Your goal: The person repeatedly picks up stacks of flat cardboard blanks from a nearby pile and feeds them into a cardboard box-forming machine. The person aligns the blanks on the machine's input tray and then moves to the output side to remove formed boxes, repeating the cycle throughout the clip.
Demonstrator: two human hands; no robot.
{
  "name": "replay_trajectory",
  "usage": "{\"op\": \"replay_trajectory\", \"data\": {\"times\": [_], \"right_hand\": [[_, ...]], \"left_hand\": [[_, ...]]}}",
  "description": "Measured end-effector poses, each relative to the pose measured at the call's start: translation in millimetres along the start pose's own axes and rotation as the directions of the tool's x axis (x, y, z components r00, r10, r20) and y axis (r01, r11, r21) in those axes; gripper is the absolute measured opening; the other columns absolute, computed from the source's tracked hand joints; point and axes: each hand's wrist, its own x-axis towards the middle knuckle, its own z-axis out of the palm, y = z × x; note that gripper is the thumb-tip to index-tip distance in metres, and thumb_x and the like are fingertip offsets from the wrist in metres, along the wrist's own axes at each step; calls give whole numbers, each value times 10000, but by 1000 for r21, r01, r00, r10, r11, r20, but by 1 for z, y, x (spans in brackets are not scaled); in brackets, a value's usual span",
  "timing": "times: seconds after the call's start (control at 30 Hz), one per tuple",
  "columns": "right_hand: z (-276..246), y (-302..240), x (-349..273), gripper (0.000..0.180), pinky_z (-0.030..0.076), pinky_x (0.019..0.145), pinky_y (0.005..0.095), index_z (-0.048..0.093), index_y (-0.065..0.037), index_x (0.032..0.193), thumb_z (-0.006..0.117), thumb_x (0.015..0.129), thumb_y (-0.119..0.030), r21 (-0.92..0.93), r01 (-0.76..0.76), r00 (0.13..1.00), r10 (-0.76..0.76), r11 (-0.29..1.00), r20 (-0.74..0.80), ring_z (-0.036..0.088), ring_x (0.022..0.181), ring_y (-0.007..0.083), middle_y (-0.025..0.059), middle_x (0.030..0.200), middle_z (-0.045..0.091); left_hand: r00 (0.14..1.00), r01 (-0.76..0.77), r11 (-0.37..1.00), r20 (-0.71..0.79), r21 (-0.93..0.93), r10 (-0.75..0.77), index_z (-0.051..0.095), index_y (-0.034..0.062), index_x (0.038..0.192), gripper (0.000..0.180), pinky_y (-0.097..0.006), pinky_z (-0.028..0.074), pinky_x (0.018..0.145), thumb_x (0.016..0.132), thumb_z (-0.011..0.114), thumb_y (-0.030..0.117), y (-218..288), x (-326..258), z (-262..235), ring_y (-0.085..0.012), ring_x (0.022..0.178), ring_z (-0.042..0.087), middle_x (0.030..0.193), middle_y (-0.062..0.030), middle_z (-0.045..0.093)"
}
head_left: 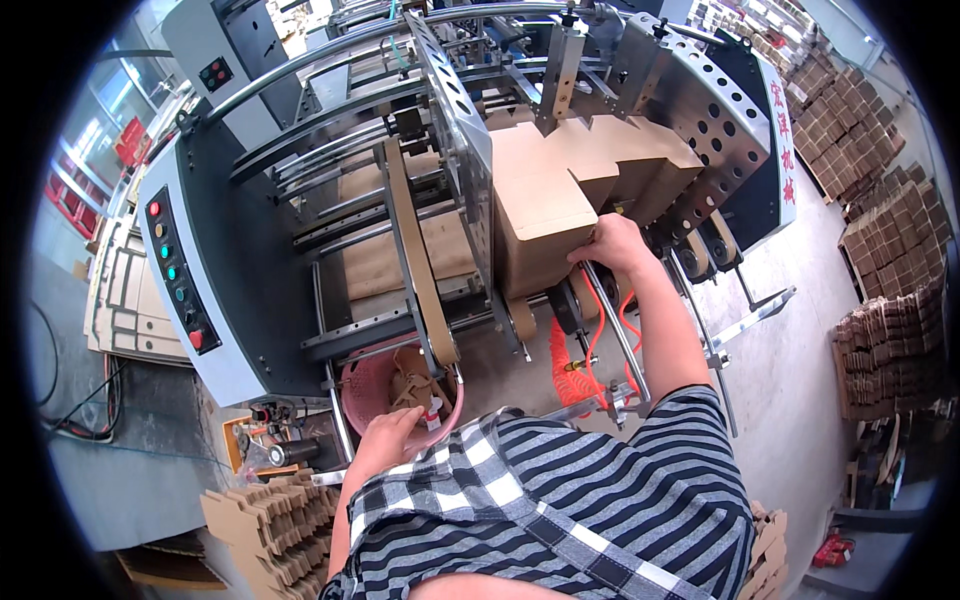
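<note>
A tall stack of brown, notched cardboard blanks [545, 205] stands in the machine's feed bay, against a perforated metal side plate. My right hand [612, 243] is at the stack's near right corner, its thumb against the front face and its other fingers curled round the notched side, partly hidden. Lower left, my left hand [392, 432] hangs beside the rim of a pink plastic basket [362, 392], fingers stretched out and holding nothing. Inside the basket lie cardboard scraps [408, 375] and a small white and red piece.
A control panel [178, 275] with coloured buttons is on the machine's left. Orange coiled air hose [568, 375] and metal rods are below my right arm. Stacked cardboard [270, 530] stands at lower left, with more bundles [890, 350] along the right. A belt [415, 250] runs left of the plate.
</note>
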Motion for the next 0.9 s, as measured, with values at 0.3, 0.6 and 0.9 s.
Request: {"op": "replay_trajectory", "data": {"times": [0.3, 0.6, 0.9], "right_hand": [[14, 11, 11, 421, 519, 719, 388, 706, -43, 824, 817, 576, -365, 45, 25, 999, -24, 999, -29, 657, 781, 310, 145, 770, 676], [-6, 11, 8, 379, 507, 759, 332, 693, -9, 983, 791, 670, -199, 448, 56, 986, -121, 892, 117, 668, 809, 225, 126, 852, 708], [-3, 14, 4, 390, 499, 751, 338, 696, -50, 982, 747, 735, -348, 286, 180, 982, -191, 941, 11, 662, 815, 264, 137, 882, 697]], "left_hand": [[996, -73, 995, -43, 61, 76, 554, 27, 1190, 571, -414, 498, 816, 679, 764, 169, 4, 13, -1, -339, 982, 612, 1103, -149, 629], [992, -101, 995, -73, -1, 100, 582, -2, 1134, 512, -419, 509, 803, 677, 764, 140, 9, 19, -4, -366, 945, 620, 1042, -181, 644], [998, -61, 998, -8, -20, 61, 564, 7, 1183, 545, -412, 501, 839, 656, 697, 43, 4, 16, 3, -377, 991, 606, 1095, -186, 630]]}}
